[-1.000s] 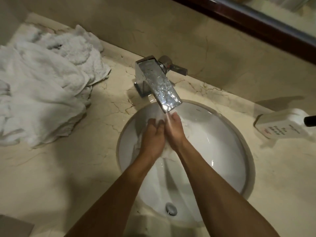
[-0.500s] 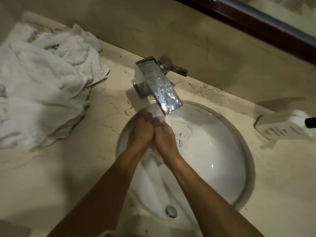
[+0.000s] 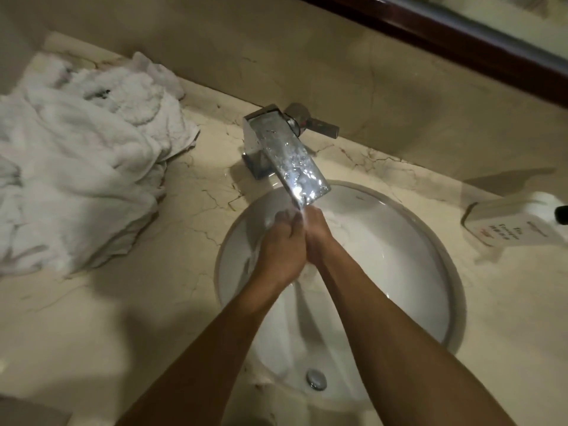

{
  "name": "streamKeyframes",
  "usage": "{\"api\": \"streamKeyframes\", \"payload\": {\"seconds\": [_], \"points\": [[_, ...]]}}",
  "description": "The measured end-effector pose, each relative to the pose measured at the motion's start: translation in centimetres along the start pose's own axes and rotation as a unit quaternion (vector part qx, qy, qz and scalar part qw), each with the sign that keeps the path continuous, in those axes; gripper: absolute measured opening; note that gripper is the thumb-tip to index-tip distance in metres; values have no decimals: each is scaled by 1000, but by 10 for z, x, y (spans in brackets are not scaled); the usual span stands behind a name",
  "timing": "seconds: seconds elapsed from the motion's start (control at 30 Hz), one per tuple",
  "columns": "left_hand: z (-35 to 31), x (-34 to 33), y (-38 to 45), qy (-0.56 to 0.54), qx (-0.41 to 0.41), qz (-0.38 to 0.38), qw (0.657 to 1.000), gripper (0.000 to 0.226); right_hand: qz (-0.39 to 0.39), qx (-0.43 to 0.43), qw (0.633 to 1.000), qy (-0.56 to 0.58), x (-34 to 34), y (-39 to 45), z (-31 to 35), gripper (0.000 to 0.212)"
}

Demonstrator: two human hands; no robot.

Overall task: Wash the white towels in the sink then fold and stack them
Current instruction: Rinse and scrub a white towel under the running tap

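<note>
A wet white towel [image 3: 353, 238] lies bunched in the round white sink [image 3: 442, 272], under the chrome faucet [image 3: 289, 161], from which water runs. My left hand [image 3: 281, 247] and my right hand [image 3: 319, 238] are pressed side by side in the basin, both gripping the towel below the spout. The towel's middle is hidden by my hands. A heap of crumpled white towels [image 3: 76, 167] sits on the marble counter at the left.
A white dispenser bottle [image 3: 507, 222] lies on the counter right of the sink. The drain plug [image 3: 316, 378] shows at the basin's near side. A marble backsplash [image 3: 368, 75] and a dark mirror frame [image 3: 461, 35] run behind the faucet.
Both hands slid toward me and left, then back up under the spout, rubbing the towel between them. The view has shifted slightly.
</note>
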State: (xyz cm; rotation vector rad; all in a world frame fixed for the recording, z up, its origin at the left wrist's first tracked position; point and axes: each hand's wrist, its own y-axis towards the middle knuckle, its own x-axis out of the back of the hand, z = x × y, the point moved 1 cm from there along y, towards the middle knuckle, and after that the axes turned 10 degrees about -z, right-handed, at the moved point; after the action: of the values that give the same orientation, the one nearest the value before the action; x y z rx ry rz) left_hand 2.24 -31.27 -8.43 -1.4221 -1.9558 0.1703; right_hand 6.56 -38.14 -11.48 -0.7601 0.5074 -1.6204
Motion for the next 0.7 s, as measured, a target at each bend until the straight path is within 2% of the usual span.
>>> {"api": "streamKeyframes", "payload": {"seconds": [0.1, 0.17, 0.2, 0.23, 0.3, 0.37, 0.43, 0.47, 0.53, 0.6, 0.63, 0.7], "points": [[-13, 16, -2, -73, 21, 5, 997, 22, 31, -62, 994, 83, -1, 11, 1, 26], [-18, 25, -11, -130, 35, 17, 991, 20, 75, -171, 960, 208, 11, 10, -3, 43], [-19, 32, -15, -169, 67, 24, 983, 19, 91, -211, 942, 244, 21, 9, -10, 51], [-22, 39, -18, -225, 104, 43, 968, 16, 108, -231, 937, 238, 30, 8, -19, 58], [-26, 55, -21, -354, 148, 119, 916, 12, 151, -244, 941, 182, 51, -3, -38, 63], [-31, 71, -31, -440, 135, 185, 869, 11, 199, -239, 942, 126, 59, -16, -51, 51], [-27, 73, -38, -476, 93, 198, 852, 11, 217, -219, 940, 145, 58, -25, -52, 37], [-18, 69, -38, -467, 65, 188, 862, 17, 220, -206, 937, 178, 56, -28, -47, 35], [10, 51, -29, -378, 30, 123, 917, 36, 222, -179, 925, 251, 50, -30, -32, 43], [26, 35, -24, -293, 54, 70, 952, 55, 214, -179, 920, 277, 42, -25, -19, 53], [34, 26, -22, -273, 78, 54, 957, 56, 199, -192, 919, 280, 39, -22, -16, 48], [49, 11, -13, -259, 110, 46, 958, 41, 167, -221, 914, 297, 35, -17, -17, 39]]}}
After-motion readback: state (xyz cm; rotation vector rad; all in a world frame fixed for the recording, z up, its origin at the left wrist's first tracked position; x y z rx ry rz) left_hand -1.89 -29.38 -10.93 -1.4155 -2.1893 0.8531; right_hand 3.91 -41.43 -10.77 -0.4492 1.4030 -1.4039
